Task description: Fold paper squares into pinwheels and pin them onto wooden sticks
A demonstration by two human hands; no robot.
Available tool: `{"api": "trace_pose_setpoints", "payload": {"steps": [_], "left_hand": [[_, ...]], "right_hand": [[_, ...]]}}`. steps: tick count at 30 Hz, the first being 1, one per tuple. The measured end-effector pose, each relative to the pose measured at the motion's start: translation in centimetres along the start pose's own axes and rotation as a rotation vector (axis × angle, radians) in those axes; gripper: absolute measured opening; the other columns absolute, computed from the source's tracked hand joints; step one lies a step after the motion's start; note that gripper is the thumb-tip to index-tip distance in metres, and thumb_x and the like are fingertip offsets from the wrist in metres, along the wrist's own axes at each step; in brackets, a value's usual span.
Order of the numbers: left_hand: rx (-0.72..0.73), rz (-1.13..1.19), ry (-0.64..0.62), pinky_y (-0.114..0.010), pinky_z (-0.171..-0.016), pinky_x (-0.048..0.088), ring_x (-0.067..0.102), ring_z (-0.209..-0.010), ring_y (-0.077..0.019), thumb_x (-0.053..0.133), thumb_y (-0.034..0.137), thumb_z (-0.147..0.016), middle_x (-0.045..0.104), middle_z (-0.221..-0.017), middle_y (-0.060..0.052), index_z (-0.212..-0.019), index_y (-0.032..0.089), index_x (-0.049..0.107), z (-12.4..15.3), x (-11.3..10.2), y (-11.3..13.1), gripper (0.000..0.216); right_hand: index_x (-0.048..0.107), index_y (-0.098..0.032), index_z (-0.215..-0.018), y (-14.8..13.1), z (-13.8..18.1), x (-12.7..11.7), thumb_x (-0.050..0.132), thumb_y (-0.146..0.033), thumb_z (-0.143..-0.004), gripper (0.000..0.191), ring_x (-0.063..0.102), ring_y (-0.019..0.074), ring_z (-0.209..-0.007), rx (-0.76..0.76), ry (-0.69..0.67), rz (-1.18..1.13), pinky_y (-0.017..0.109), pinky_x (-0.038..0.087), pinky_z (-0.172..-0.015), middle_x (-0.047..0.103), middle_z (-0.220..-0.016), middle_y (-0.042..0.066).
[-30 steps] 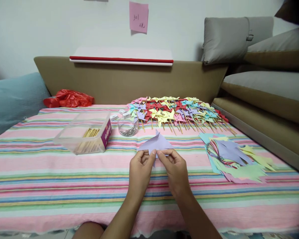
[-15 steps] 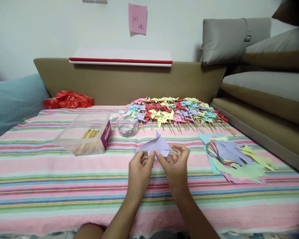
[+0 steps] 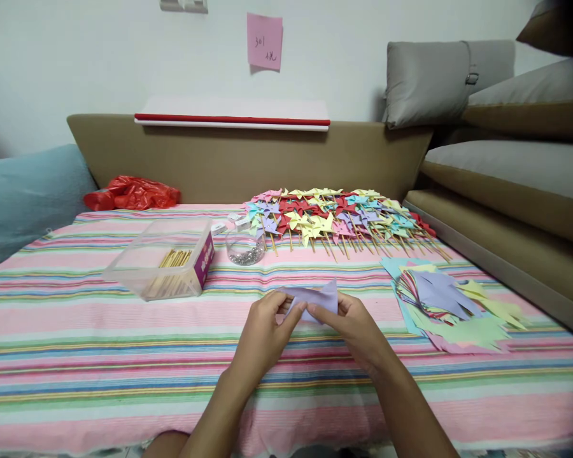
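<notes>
A sheet of purple paper (image 3: 321,300), partly folded with one pointed corner standing up, is held above the striped cloth. My left hand (image 3: 270,324) grips its left side, thumb pressed on the front and fingers behind. On the other side my right hand (image 3: 356,324) pinches it the same way, and the two thumb tips nearly meet at its middle. Both hands' fingers are partly hidden behind the paper. Beyond them lies a wide group of finished paper pinwheels (image 3: 310,222) on wooden sticks, in several colours.
A clear plastic box (image 3: 138,261) of wooden sticks (image 3: 176,258) lies on the left, beside a round clear tub (image 3: 245,248) of small metal pieces. Cut coloured paper sheets (image 3: 458,312) are piled at the right. A red plastic bag (image 3: 136,193) and stacked cushions (image 3: 510,165) border the cloth.
Both hands have come lower and nearer to me with the purple paper. It has turned, so its raised corner now points up at the right, and my right fingers have gone behind it.
</notes>
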State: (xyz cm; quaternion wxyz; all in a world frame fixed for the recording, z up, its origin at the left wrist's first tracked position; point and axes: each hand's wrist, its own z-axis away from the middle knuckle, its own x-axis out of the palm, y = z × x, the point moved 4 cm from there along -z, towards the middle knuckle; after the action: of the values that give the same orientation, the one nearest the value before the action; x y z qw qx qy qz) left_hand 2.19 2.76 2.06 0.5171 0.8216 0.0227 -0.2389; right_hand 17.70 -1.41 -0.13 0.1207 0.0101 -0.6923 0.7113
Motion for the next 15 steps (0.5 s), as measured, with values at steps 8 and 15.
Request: {"api": "trace_pose_setpoints", "payload": {"steps": [8, 15], "left_hand": [[-0.129, 0.158, -0.100, -0.025, -0.055, 0.030, 0.041, -0.059, -0.0136, 0.070, 0.042, -0.084, 0.047, -0.062, 0.003, -0.066, 0.019, 0.058, 0.0, -0.4, -1.2, 0.032], [-0.225, 0.367, -0.010, -0.026, -0.070, 0.047, 0.062, -0.079, -0.0180, 0.078, 0.040, -0.079, 0.069, -0.088, -0.004, -0.099, 0.019, 0.072, -0.2, -0.1, -1.6, 0.030]], "right_hand": [[0.080, -0.019, -0.088, 0.3, 0.0, 0.4, 0.085, -0.046, -0.068, 0.034, 0.068, 0.0227, -0.076, 0.005, -0.017, 0.029, 0.032, 0.052, -0.071, 0.079, -0.085, 0.004], [0.078, -0.016, -0.096, 1.6, -0.6, 0.9, 0.082, -0.043, -0.072, 0.036, 0.071, 0.0264, -0.091, 0.005, 0.131, -0.136, 0.037, 0.053, -0.084, 0.080, -0.100, 0.008]]}}
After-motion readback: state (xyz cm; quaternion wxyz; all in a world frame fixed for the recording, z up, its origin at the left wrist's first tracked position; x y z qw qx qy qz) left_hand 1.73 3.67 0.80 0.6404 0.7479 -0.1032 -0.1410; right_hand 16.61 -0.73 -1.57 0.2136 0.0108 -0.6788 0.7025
